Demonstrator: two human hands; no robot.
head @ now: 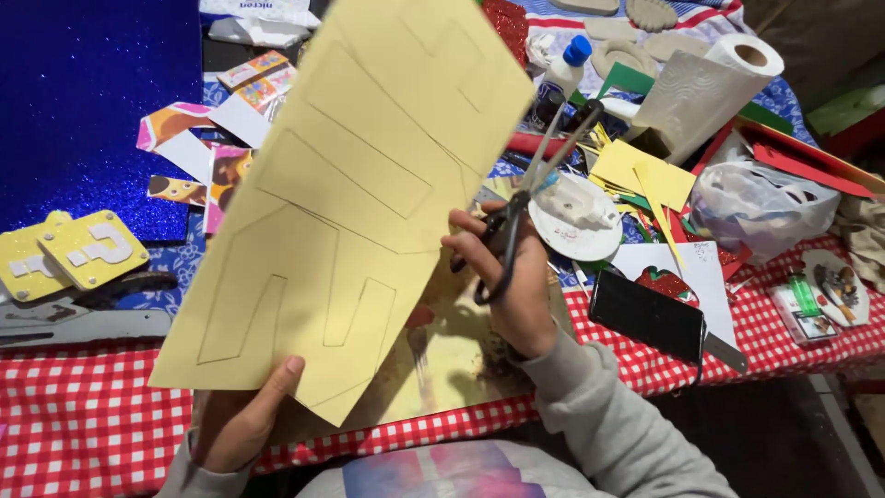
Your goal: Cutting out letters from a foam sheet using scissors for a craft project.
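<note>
My left hand (241, 417) grips the lower corner of a large pale yellow foam sheet (359, 184) and holds it up, tilted, above the table. Pencil outlines of block shapes are drawn across the sheet. My right hand (509, 286) holds black-handled scissors (527, 198), fingers through the loops, with the blades slightly apart and pointing up and to the right, just beside the sheet's right edge. The sheet hides much of the table behind it.
A red and white checked cloth (83, 406) covers the table. A blue glitter sheet (92, 101) and yellow foam blocks (83, 249) lie at left. At right are a paper towel roll (705, 88), a glue bottle (562, 69), a black phone (648, 318), a plastic bag (761, 203) and paper scraps.
</note>
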